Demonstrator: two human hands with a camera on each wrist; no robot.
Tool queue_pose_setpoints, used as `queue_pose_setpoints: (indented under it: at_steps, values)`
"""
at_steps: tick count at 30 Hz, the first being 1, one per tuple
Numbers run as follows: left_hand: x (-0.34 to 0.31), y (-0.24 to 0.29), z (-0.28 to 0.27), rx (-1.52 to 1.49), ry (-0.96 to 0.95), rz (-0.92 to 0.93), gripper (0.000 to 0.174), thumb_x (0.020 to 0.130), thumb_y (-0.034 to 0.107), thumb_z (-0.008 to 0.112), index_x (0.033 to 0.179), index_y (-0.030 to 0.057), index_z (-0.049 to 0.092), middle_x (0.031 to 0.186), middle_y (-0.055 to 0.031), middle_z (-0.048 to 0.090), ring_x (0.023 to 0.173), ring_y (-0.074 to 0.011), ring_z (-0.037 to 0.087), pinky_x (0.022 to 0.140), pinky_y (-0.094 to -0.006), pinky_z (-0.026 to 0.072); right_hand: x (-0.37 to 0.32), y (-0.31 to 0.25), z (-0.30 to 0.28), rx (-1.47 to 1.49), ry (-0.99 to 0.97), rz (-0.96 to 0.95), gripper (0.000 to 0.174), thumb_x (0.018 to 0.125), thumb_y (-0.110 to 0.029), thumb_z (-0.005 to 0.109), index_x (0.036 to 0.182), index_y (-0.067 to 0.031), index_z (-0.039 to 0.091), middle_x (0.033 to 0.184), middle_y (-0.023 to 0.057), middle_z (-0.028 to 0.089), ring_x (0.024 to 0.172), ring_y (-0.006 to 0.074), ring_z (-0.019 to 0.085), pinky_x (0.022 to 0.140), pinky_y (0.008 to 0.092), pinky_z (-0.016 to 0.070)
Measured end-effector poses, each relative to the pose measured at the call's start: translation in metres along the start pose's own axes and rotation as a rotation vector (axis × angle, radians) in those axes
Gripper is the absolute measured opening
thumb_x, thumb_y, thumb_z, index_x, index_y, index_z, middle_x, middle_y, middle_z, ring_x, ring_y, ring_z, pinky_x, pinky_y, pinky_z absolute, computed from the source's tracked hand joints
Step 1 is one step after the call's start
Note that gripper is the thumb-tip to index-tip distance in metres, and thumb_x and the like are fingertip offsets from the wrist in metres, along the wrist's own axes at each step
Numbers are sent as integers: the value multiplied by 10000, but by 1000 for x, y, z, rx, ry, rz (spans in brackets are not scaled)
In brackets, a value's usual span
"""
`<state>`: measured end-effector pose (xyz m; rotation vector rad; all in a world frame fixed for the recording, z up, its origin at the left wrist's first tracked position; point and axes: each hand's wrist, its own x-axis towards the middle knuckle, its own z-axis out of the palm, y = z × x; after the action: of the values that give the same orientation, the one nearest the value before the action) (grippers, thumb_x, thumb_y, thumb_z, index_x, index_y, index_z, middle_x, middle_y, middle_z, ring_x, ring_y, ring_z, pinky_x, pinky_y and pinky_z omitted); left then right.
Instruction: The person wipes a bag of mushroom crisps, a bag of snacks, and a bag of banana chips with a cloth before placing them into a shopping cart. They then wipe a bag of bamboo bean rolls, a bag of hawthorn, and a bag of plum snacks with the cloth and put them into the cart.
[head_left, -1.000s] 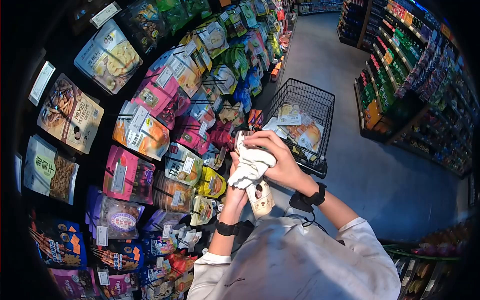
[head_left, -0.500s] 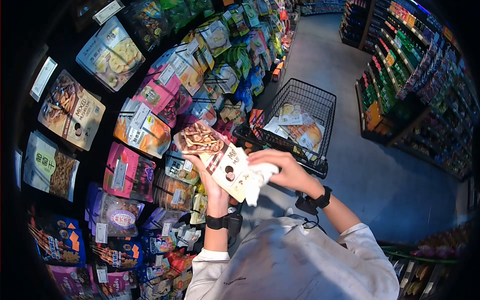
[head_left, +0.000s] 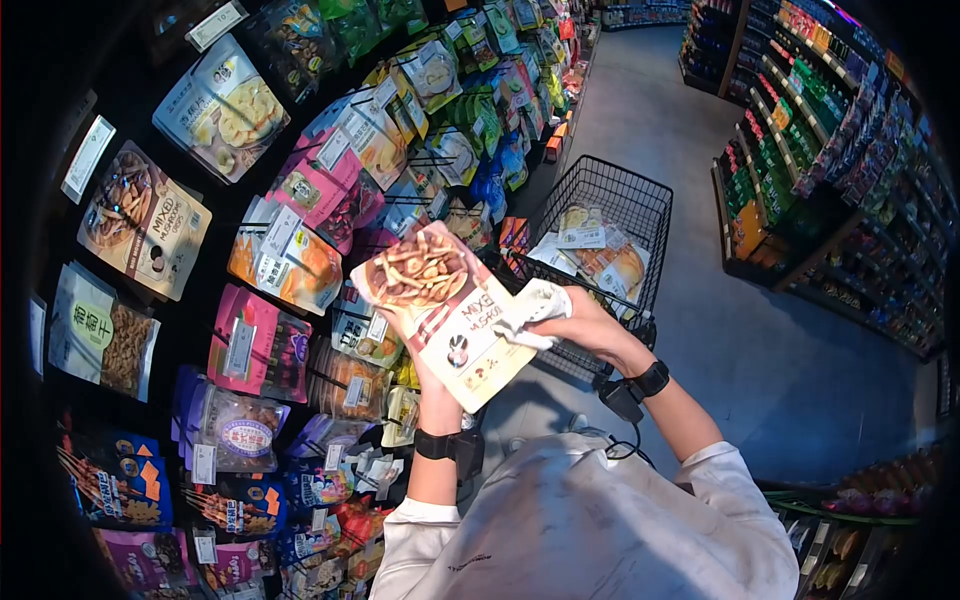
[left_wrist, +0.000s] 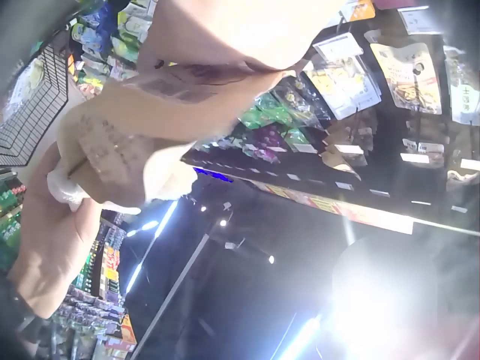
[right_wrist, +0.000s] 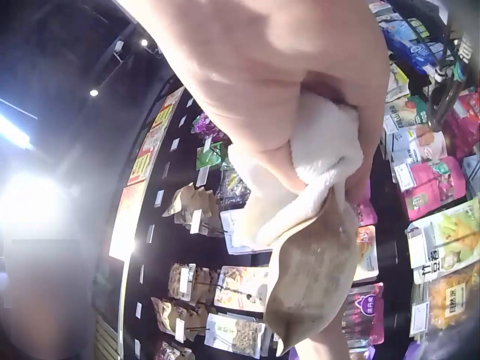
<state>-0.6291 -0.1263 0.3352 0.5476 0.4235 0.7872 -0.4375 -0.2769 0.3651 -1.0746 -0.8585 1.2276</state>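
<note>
A mixed mushroom crisps bag (head_left: 443,300) faces up in front of the body in the head view. My left hand (head_left: 436,392) grips it from behind at its lower left side, with the fingers hidden by the bag. On the bag's right edge lies a white cloth (head_left: 538,308), pinched by my right hand (head_left: 592,326). The right wrist view shows the cloth (right_wrist: 322,142) bunched in my right hand (right_wrist: 277,75), touching the bag (right_wrist: 311,277). From the left wrist, the bag's back (left_wrist: 124,146) shows below my left hand (left_wrist: 232,34).
Hanging snack bags (head_left: 258,345) with price tags fill the rack on the left. A black wire cart (head_left: 655,225) holding several packages (head_left: 612,268) stands beyond my hands. Stocked shelves (head_left: 775,150) line the aisle's right side, with grey floor (head_left: 690,330) between.
The bag has turned from a steeply tilted pose until its front faces the head camera. My hands have moved apart, the right one drawing the cloth over to the bag's right edge.
</note>
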Motion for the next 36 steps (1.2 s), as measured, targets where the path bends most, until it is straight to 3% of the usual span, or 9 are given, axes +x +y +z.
queue_pose_setpoints:
  at_steps: [4, 5, 6, 9, 14, 17, 22, 30, 36]
  values:
    - [-23, 9, 53, -223, 124, -36, 915, 912, 792, 393, 1417, 31, 453, 1320, -142, 609, 1167, -268, 624, 957, -425, 543, 1, -3, -6, -110, 223, -181, 314, 862, -32, 698, 1166, 33, 657, 1100, 58, 714, 997, 114, 660, 901, 273, 507]
    - [-25, 4, 51, -216, -66, -61, 675, 991, 555, 538, 1391, 15, 473, 1292, -117, 626, 1137, -235, 641, 958, -365, 544, 4, 0, -10, -136, 263, -213, 316, 866, -37, 691, 1171, 31, 649, 1104, 56, 710, 1004, 116, 657, 904, 275, 506]
    - [-21, -3, 44, -212, -67, -65, 675, 991, 555, 538, 1391, 15, 473, 1292, -117, 626, 1137, -235, 641, 958, -365, 544, 6, 3, -11, -160, 305, -242, 318, 869, -41, 685, 1177, 28, 641, 1107, 55, 706, 1011, 117, 655, 907, 276, 506]
    - [-13, -12, 37, 193, 56, 32, 441, 955, 13, 624, 1373, -4, 485, 1284, -129, 630, 1137, -232, 648, 974, -356, 539, 5, 5, -6, -164, 321, -255, 314, 884, -59, 666, 1182, 30, 627, 1118, 64, 691, 1030, 136, 645, 916, 288, 494]
    - [8, -5, 11, -58, 76, -73, 388, 999, 113, 586, 1360, -11, 518, 1321, -148, 624, 1187, -253, 633, 1019, -405, 527, 12, 12, -15, -299, 672, -464, 326, 869, -61, 646, 1182, 22, 604, 1076, 75, 653, 1017, 157, 623, 914, 312, 483]
    - [15, -12, 4, -136, 87, -73, 395, 1024, 201, 557, 1357, -9, 541, 1297, -152, 645, 1168, -278, 642, 1041, -428, 509, 2, 4, 3, -339, 485, -469, 397, 778, -28, 717, 1145, 8, 568, 1065, 86, 649, 982, 137, 626, 856, 301, 507]
    - [18, -31, 10, 7, 46, -130, 434, 1029, 251, 571, 1339, -50, 535, 1271, -149, 648, 1089, -242, 669, 933, -364, 548, 2, 5, 36, -758, 124, -651, 325, 721, -104, 786, 994, -34, 622, 961, 115, 587, 948, 309, 571, 829, 383, 479]
    - [8, -18, 18, 40, 104, 77, 446, 971, 42, 626, 1387, -8, 472, 1298, -145, 626, 1140, -254, 654, 984, -386, 550, 9, -3, -4, -755, 592, -608, 322, 689, -55, 708, 987, 14, 604, 936, 157, 597, 899, 337, 601, 819, 378, 486]
    - [-10, -7, 33, 461, -6, 208, 482, 955, 153, 697, 1355, -1, 476, 1254, -123, 636, 1117, -196, 643, 961, -332, 525, 11, 0, -15, -559, 692, -567, 357, 712, -63, 747, 1025, 35, 607, 999, 135, 627, 954, 266, 629, 849, 350, 491]
